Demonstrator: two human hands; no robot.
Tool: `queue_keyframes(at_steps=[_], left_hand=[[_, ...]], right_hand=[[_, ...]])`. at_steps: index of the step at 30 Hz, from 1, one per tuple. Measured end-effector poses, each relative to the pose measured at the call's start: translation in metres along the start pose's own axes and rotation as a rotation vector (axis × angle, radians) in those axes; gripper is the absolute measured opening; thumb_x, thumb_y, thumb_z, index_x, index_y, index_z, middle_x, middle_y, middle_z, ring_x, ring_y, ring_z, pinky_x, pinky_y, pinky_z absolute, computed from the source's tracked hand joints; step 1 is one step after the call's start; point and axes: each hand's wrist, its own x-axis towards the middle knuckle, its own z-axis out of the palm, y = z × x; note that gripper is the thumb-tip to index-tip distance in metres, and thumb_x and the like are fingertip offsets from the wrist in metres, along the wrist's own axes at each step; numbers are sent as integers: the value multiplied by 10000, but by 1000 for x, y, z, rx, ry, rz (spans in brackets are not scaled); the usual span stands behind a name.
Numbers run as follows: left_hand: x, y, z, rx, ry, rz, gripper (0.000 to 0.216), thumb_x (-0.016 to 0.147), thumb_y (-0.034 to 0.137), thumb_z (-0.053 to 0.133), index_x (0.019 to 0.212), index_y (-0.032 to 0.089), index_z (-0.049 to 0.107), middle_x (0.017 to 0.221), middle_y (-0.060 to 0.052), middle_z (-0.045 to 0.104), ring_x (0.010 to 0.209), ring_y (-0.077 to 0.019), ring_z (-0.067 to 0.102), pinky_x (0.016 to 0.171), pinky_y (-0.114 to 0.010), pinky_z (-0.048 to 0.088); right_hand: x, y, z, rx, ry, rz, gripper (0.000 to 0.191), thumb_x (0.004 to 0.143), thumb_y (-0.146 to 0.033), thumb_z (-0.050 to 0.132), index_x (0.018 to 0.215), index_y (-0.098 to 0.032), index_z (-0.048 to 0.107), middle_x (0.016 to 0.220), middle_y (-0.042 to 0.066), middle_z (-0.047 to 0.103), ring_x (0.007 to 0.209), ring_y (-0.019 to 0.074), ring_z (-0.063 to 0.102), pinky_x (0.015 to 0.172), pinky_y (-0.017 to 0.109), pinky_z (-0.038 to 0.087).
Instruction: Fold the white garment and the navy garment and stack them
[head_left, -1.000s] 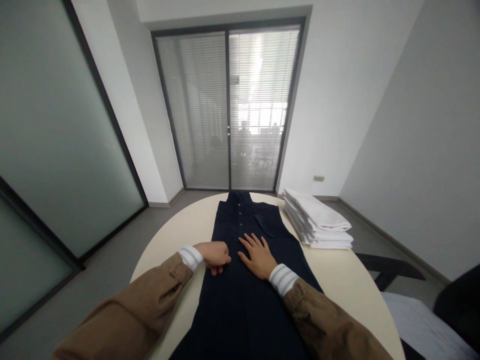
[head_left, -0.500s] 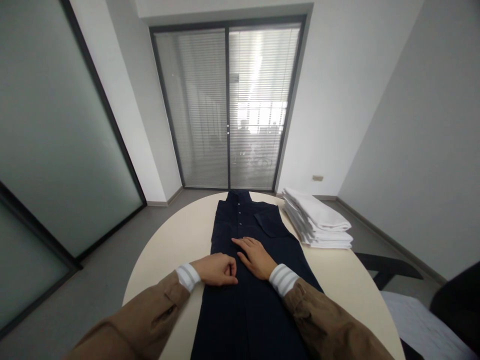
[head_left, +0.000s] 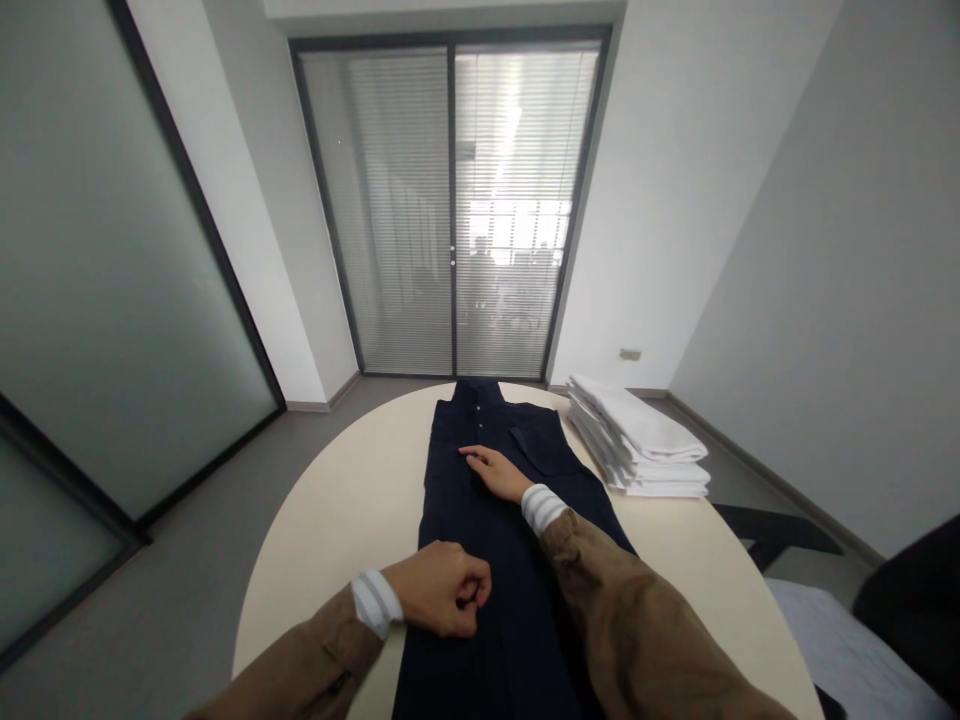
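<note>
A long navy shirt (head_left: 517, 612) lies lengthwise on the round table, its collar (head_left: 478, 392) at the far edge. Small buttons run down its front below the collar, and a pocket (head_left: 541, 448) shows on the right. My right hand (head_left: 496, 472) rests open on the upper front, fingers stretched toward the left. Nearer to me, my left hand (head_left: 448, 588) is closed over the shirt's left half, fingers curled and thumb against them. Whether cloth is pinched inside it is hidden.
A stack of folded white cloths (head_left: 637, 440) stands at the right edge of the cream table (head_left: 337, 520). Beyond the table's right side are a black chair part (head_left: 780, 530) and a white sheet-like surface (head_left: 862, 650). A glass door with blinds (head_left: 450, 220) is ahead.
My right hand has slid up the shirt toward the collar. My left hand has moved down toward me, its fingers still curled. The white stack has stayed in place.
</note>
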Motion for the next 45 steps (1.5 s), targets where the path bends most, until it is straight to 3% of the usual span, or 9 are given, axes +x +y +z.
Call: queue_keyframes(at_steps=[3,8,18,24,27,32,35,40,45], left_hand=[[-1,-2,4,-8,24,35,170,627,133,641,754,222,572,576,106,505,511,-59,473,547,-160,339],[0,-4,7,0,30,61,166,641,135,636,767,227,580,566,106,517,514,-66,497,558,-162,348],[0,-3,7,55,33,103,173,668,137,656,799,234,599,579,105,547,533,-70,524,562,-168,340],[-1,-2,11,104,30,202,273,705,424,785,830,241,627,615,81,526,579,-93,527,552,-201,327],[-2,2,10,114,-5,223,197,737,367,760,847,249,648,658,75,547,616,-90,548,568,-195,342],[-7,17,3,156,-80,129,171,727,263,723,890,275,671,658,87,584,614,-100,580,578,-201,359],[-10,30,0,119,-166,130,227,721,331,764,931,295,685,646,88,590,600,-110,601,567,-206,367],[-17,58,13,221,-265,131,366,668,281,820,989,274,646,624,58,634,584,-184,650,521,-238,366],[-23,73,38,498,-190,173,77,880,310,652,871,235,666,575,-28,655,533,-243,664,485,-277,395]], right_hand=[[15,5,4,41,-7,24,354,944,-300,503,1212,-148,677,799,26,672,695,142,580,695,270,471],[24,12,9,-30,69,31,310,844,-167,578,1119,-152,720,768,12,661,701,140,587,717,264,477],[13,14,17,-174,183,-19,290,896,-192,533,1107,-221,730,1082,46,724,1040,201,645,1003,338,450],[4,13,8,-242,108,-97,343,862,-230,620,1195,-208,700,1245,90,656,1187,239,572,1087,392,389],[-8,15,-8,-279,123,-138,325,877,-225,596,1189,-208,689,1243,87,647,1177,218,571,1082,372,390],[-35,31,-53,-519,346,34,312,895,-223,546,1184,-209,661,1250,97,623,1160,238,558,1038,377,404],[-49,48,-77,-646,423,202,398,915,-269,535,1292,-150,586,1311,148,590,1217,273,530,1052,378,381],[-65,70,-94,-709,413,461,534,982,-361,434,1415,-48,431,1346,238,561,1240,323,533,1032,406,382],[-70,74,-98,-708,356,431,407,974,-309,458,1349,-170,536,1289,170,628,1225,302,549,1023,398,379]])
